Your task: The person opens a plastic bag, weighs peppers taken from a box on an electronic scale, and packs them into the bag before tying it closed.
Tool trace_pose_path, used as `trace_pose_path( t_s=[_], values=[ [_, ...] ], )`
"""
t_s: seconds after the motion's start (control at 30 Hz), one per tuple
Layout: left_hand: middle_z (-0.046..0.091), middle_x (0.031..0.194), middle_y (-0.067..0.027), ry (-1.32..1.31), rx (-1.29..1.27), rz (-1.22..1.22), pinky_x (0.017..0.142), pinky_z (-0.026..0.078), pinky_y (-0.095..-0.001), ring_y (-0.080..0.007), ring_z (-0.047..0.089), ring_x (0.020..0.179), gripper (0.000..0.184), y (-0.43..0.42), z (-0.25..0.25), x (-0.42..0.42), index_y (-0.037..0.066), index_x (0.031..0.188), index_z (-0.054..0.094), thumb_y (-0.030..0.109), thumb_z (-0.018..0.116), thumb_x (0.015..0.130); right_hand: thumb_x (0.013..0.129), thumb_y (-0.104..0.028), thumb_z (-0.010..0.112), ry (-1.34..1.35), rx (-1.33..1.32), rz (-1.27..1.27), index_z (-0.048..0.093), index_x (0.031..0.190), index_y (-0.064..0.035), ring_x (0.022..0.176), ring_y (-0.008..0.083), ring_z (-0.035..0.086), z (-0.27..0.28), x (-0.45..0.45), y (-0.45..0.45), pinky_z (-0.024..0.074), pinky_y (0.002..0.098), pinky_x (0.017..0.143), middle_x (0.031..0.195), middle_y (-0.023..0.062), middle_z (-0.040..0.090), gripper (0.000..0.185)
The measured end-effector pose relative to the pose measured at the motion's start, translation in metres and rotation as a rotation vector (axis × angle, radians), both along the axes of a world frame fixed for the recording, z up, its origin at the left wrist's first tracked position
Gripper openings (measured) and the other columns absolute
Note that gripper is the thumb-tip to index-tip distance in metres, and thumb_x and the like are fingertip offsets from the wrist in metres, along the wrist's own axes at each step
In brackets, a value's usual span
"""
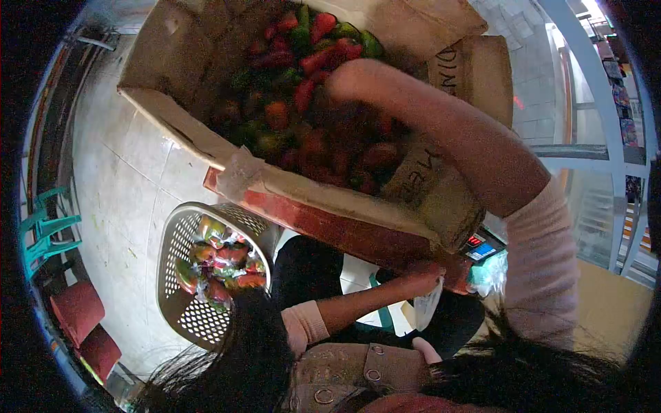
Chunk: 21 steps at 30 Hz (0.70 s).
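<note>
A large cardboard box [330, 206] holds many red and green peppers [279, 113]. My right hand [354, 79] reaches down among the peppers; its fingers are hidden in shadow and blur. Below the box's near edge, my left hand [421, 281] is closed on the top of a clear plastic bag [428, 306], which hangs down over my lap. To the left of my legs stands a light basket [169, 275] with holes in its wall, and in it lie several clear bags of peppers [224, 258].
A scale with a lit display [477, 246] is at the box's near right corner, beside a bundle of clear plastic bags [489, 275]. Green plastic chairs [51, 230] and red seats [79, 313] stand at the far left. Glass shelving [592, 213] is on the right.
</note>
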State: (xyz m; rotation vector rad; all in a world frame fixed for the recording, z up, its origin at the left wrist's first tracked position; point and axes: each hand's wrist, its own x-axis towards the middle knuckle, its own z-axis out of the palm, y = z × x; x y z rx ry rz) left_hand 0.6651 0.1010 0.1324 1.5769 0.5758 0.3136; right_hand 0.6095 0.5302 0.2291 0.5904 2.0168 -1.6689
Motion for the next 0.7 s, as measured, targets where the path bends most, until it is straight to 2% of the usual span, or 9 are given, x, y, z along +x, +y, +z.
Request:
trace_pose_path(
  t_s=[0.07, 0.1, 0.17, 0.23, 0.33, 0.4, 0.5, 0.6, 0.7],
  values=[
    [0.060, 0.081, -0.0236, 0.039, -0.010, -0.078, 0.070, 0.046, -0.0480, -0.0386, 0.060, 0.078, 0.018, 0.016, 0.018, -0.008, -0.001, 0.086, 0.060, 0.009, 0.050, 0.076, 0.076, -0.022, 0.057, -0.015, 0.115, 0.043, 0.065, 0.101, -0.0071, 0.071, 0.0266, 0.063, 0.001, -0.007, 0.003, 0.0502, 0.0395, 0.064, 0.087, 0.0146, 0.066, 0.030],
    [0.060, 0.081, -0.0235, 0.058, -0.017, -0.122, 0.070, 0.046, -0.0481, -0.0385, 0.060, 0.078, 0.018, 0.019, 0.023, -0.011, -0.001, 0.086, 0.060, 0.009, 0.050, 0.075, 0.076, -0.020, 0.057, -0.099, 0.394, 0.136, 0.065, 0.101, -0.0084, 0.070, 0.0268, 0.063, 0.015, -0.022, -0.001, 0.0504, 0.0395, 0.063, 0.087, 0.0136, 0.066, 0.029],
    [0.061, 0.081, -0.0233, -0.001, 0.000, -0.063, 0.069, 0.046, -0.0478, -0.0378, 0.061, 0.078, 0.017, 0.006, 0.011, -0.007, -0.001, 0.084, 0.061, 0.009, 0.049, 0.076, 0.075, -0.019, 0.057, -0.268, 0.683, 0.131, 0.066, 0.099, -0.0095, 0.068, 0.0272, 0.063, 0.051, -0.039, -0.016, 0.0509, 0.0395, 0.062, 0.085, 0.0126, 0.066, 0.027],
    [0.061, 0.081, -0.0234, 0.001, 0.008, -0.040, 0.069, 0.046, -0.0474, -0.0374, 0.061, 0.078, 0.017, 0.005, 0.008, -0.004, 0.000, 0.083, 0.061, 0.009, 0.049, 0.076, 0.074, -0.019, 0.057, -0.435, 0.699, -0.059, 0.066, 0.095, -0.0089, 0.068, 0.0274, 0.063, 0.090, -0.050, -0.037, 0.0513, 0.0398, 0.063, 0.083, 0.0128, 0.065, 0.026],
    [0.061, 0.081, -0.0237, -0.011, 0.013, -0.033, 0.069, 0.046, -0.0466, -0.0375, 0.061, 0.078, 0.016, 0.000, -0.001, 0.005, -0.001, 0.083, 0.061, 0.009, 0.049, 0.076, 0.074, -0.021, 0.057, -0.381, 0.940, 0.127, 0.066, 0.092, -0.0083, 0.072, 0.0278, 0.064, 0.110, -0.051, -0.066, 0.0519, 0.0397, 0.066, 0.081, 0.0132, 0.064, 0.024],
    [0.061, 0.080, -0.0237, -0.155, 0.042, 0.027, 0.069, 0.046, -0.0463, -0.0380, 0.060, 0.077, 0.017, -0.017, -0.027, 0.016, -0.001, 0.083, 0.060, 0.009, 0.049, 0.077, 0.074, -0.022, 0.057, -0.452, 0.969, 0.202, 0.066, 0.092, -0.0086, 0.074, 0.0277, 0.064, 0.081, -0.040, -0.078, 0.0517, 0.0398, 0.067, 0.081, 0.0131, 0.064, 0.024],
    [0.061, 0.081, -0.0228, -0.083, 0.038, 0.045, 0.069, 0.046, -0.0470, -0.0383, 0.060, 0.077, 0.017, -0.007, -0.008, 0.003, -0.002, 0.085, 0.060, 0.009, 0.050, 0.077, 0.074, -0.022, 0.057, -0.413, 1.022, 0.127, 0.066, 0.092, -0.0087, 0.075, 0.0278, 0.064, 0.070, -0.032, -0.100, 0.0515, 0.0400, 0.068, 0.082, 0.0132, 0.065, 0.024],
    [0.060, 0.092, -0.0226, -0.005, 0.030, -0.157, 0.077, 0.047, -0.0478, -0.0382, 0.059, 0.085, 0.028, 0.005, 0.013, -0.006, 0.001, 0.099, 0.059, 0.004, 0.051, 0.073, 0.075, -0.023, 0.057, -0.381, 1.070, 0.035, 0.066, 0.092, -0.0089, 0.076, 0.0280, 0.064, 0.063, -0.030, -0.110, 0.0513, 0.0401, 0.069, 0.082, 0.0133, 0.065, 0.024],
    [0.060, 0.093, -0.0228, -0.079, 0.065, -0.159, 0.074, 0.048, -0.0476, -0.0381, 0.059, 0.085, 0.028, 0.004, 0.015, -0.009, 0.002, 0.100, 0.059, 0.004, 0.050, 0.073, 0.075, -0.023, 0.057, -0.353, 1.105, -0.056, 0.066, 0.093, -0.0090, 0.077, 0.0281, 0.064, 0.057, -0.030, -0.111, 0.0511, 0.0402, 0.070, 0.082, 0.0133, 0.065, 0.024]
  ],
)
